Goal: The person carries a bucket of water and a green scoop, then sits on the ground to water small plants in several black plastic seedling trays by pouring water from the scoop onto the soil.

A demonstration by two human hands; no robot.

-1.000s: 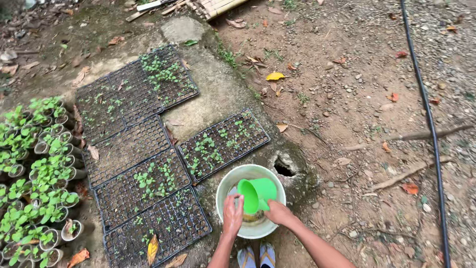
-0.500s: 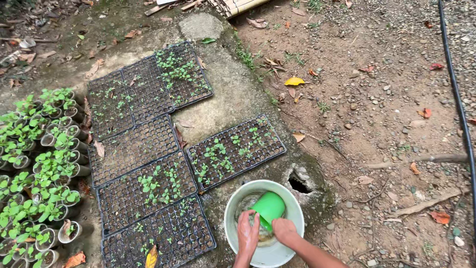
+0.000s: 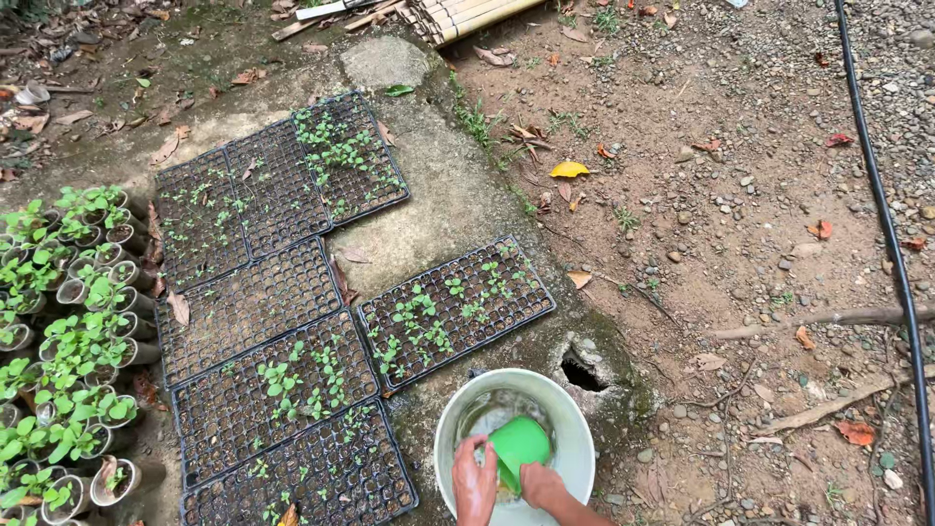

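1. Your right hand grips the green plastic cup, fingers closed round its lower end, and holds it tilted inside the white bucket.
2. Your left hand rests on the near rim of the bucket, fingers curled over the edge, just beside the cup; whether it touches the cup cannot be told.
3. The bucket stands on the concrete slab at the bottom of the view, with water in it around the cup.
4. Just right of the bucket a dark hole breaks the edge of the slab.
5. Just above the bucket lies a black seedling tray with small green sprouts, set at a slant.
6. To the left, more black seedling trays lie edge to edge in a block running from the near edge up the slab; some cells hold sprouts, others only soil.
7. Further left stand rows of small pots with leafy seedlings.
8. On the right is bare stony ground, where a black hose runs down the edge; a yellow leaf lies near the slab.
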